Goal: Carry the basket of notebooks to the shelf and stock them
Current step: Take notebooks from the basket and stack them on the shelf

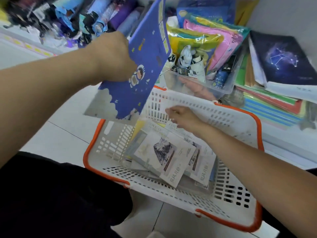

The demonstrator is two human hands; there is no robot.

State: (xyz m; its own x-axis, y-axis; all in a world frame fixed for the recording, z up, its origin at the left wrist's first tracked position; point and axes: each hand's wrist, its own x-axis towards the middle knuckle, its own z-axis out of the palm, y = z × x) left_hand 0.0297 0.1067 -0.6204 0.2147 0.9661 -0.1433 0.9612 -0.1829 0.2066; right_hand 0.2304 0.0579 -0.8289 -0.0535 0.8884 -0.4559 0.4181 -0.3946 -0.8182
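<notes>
L hand [113,55] grips blue astronaut notebook [137,69] tilted above white basket [240,121]; R hand [183,115] inside basket, fingers relaxed, over pale notebooks [163,155], holding nothing.

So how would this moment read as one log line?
stocking | left hand grips blue notebook | right hand reaches into basket

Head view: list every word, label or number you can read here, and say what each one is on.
"ISLAND": partly readable, on a pale notebook in the basket, beside the right hand.
Vertical Chinese title on the mountain-cover notebooks: too blurred to read.
Stickers on the blue astronaut notebook, gripped by the left hand: unreadable.
Black hang tags in the clear bin: too small.
</notes>
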